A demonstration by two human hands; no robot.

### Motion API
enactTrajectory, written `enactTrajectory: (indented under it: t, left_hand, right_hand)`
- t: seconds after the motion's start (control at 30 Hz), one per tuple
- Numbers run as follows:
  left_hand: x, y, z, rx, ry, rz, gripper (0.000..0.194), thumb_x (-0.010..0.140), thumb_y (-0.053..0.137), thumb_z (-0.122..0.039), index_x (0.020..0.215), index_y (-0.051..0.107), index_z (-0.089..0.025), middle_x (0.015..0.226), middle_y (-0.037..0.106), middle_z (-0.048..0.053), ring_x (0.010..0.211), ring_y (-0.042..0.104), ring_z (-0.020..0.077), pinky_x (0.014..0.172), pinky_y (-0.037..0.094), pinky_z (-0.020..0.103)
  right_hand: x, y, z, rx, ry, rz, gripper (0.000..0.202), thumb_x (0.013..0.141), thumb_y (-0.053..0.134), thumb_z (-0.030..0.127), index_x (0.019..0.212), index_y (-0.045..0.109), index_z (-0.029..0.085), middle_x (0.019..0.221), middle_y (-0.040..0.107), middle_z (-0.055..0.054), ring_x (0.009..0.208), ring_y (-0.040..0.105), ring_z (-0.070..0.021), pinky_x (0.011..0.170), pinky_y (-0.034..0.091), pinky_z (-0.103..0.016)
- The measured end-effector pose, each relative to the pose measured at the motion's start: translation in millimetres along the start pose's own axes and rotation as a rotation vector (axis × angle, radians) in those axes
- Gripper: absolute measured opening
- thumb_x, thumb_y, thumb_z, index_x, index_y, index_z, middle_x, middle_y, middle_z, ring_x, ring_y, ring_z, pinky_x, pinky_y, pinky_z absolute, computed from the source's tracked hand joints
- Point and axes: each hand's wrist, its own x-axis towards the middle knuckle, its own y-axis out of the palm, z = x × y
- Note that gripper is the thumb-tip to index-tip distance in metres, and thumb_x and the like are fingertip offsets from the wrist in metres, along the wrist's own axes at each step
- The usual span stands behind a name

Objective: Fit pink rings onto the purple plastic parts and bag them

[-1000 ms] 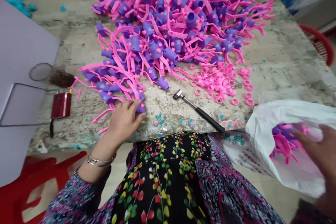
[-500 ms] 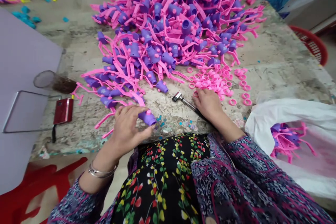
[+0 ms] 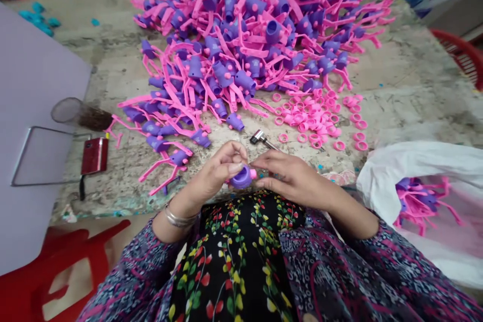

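The purple cup piece (image 3: 241,178) sits between my two hands at the near edge of the table, just above my lap. My left hand (image 3: 211,176) curls around it, fingers closed on its side, and my right hand (image 3: 290,178) pinches a small pink ring (image 3: 252,173) against its rim, thumb and forefinger nearly together. The table (image 3: 396,90) is mottled stone, worn and speckled with bits of plastic. A big heap of pink-and-purple pieces (image 3: 256,35) covers its far half, loose pink rings (image 3: 317,118) lie to the right, and a small hammer (image 3: 260,137) rests just beyond my fingers. A white bag (image 3: 400,166) holding more pieces hangs at my right; a red phone (image 3: 94,155) lies to the left.
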Motion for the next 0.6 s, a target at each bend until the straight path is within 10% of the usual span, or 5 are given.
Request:
enactTrajectory:
  t: [0.13, 0.33, 0.6]
  left_hand:
    - [3, 6.0, -3, 0.142, 0.047, -0.059, 0.041, 0.080, 0.060, -0.059, 0.092, 0.058, -0.020, 0.073, 0.056, -0.001, 0.060, 0.050, 0.0120, 0.054, 0.038, 0.024]
    - [-5, 9.4, 15, 0.420, 0.382, -0.767, 0.034, 0.089, 0.054, -0.053, 0.084, 0.062, -0.020, 0.081, 0.059, 0.001, 0.080, 0.056, 0.0154, 0.079, 0.046, 0.029]
    - [1, 26.3, 26, -0.190, 0.006, -0.442, 0.046, 0.075, 0.073, -0.051, 0.109, 0.062, -0.022, 0.101, 0.069, 0.004, 0.091, 0.064, 0.0174, 0.082, 0.049, 0.029]
  right_hand:
    - [2, 17, -4, 0.116, 0.014, 0.053, 0.017, 0.096, 0.054, 0.029, 0.096, 0.065, 0.016, 0.087, 0.066, -0.004, 0.083, 0.061, -0.0151, 0.077, 0.048, -0.028]
    - [2, 36, -7, 0.186, 0.082, -0.257, 0.017, 0.092, 0.059, 0.030, 0.082, 0.061, 0.017, 0.073, 0.059, 0.000, 0.068, 0.055, -0.0117, 0.064, 0.043, -0.024]
    - [7, 58, -14, 0.149, 0.099, -0.245, 0.022, 0.094, 0.053, 0.034, 0.081, 0.062, 0.018, 0.077, 0.063, -0.003, 0.072, 0.059, -0.0147, 0.068, 0.047, -0.026]
